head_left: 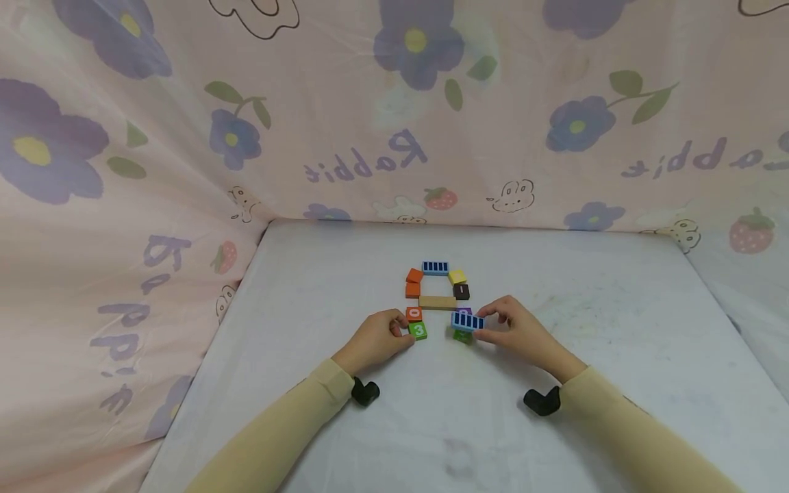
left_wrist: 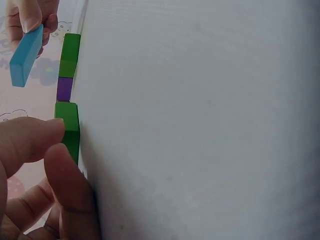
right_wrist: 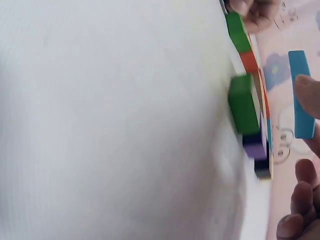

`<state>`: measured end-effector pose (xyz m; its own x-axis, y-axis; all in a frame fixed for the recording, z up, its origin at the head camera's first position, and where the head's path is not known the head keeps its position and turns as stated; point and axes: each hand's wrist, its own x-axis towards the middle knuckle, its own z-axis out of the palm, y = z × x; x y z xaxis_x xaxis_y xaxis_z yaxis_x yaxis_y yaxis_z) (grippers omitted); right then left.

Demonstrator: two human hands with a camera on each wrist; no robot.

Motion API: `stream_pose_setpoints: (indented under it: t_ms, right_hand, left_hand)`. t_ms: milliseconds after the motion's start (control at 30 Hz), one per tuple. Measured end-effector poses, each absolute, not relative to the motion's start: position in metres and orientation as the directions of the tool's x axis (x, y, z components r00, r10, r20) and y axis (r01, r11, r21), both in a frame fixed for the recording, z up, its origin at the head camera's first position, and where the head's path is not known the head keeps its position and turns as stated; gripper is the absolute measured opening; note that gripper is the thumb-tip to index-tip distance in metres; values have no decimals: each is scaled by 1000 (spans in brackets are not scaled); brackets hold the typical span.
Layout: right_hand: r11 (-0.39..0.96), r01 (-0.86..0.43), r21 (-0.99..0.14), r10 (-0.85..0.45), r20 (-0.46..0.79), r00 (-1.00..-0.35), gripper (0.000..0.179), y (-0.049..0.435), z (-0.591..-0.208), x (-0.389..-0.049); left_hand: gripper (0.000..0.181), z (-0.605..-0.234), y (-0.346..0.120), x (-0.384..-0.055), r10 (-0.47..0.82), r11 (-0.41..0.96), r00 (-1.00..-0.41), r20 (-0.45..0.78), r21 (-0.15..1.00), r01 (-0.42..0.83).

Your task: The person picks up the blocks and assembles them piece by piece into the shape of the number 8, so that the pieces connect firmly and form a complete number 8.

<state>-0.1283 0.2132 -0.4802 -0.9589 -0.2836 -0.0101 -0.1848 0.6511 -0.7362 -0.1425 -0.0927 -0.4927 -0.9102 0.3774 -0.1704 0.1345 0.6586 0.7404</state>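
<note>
My right hand [head_left: 514, 334] pinches a light blue block [head_left: 468, 322] with dark stripes on its face, raised over the right column of small blocks. Beneath it, a purple block [head_left: 464, 311] and a green block [head_left: 462, 337] are partly covered. On the left, my left hand [head_left: 379, 337] has its thumb and a finger right at the edge of a green block [head_left: 418, 331] marked 3. An orange block [head_left: 414, 313] marked 0 lies just behind that. In the right wrist view, the blue block [right_wrist: 300, 95] is seen edge-on under the thumb.
Farther back, a plain wooden block [head_left: 437, 302] spans the two columns. Orange blocks [head_left: 413, 290], a yellow block [head_left: 457, 276], a dark block [head_left: 461, 292] and another striped blue block [head_left: 435, 268] form a ring behind it. Patterned cloth [head_left: 394, 185] surrounds the white tabletop [head_left: 320, 274].
</note>
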Motion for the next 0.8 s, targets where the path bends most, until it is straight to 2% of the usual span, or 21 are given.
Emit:
stream_pose_setpoints:
  t_ms: [300, 800]
  right_hand:
    - [614, -208, -761, -367, -42, -929, 32, 182, -486, -123]
    - [690, -329, -644, -396, 43, -917, 28, 163, -493, -122]
  left_hand:
    - [26, -491, -94, -142, 382, 656, -909, -165, 742, 141]
    - [26, -491, -94, -142, 383, 656, -907, -174, 743, 135]
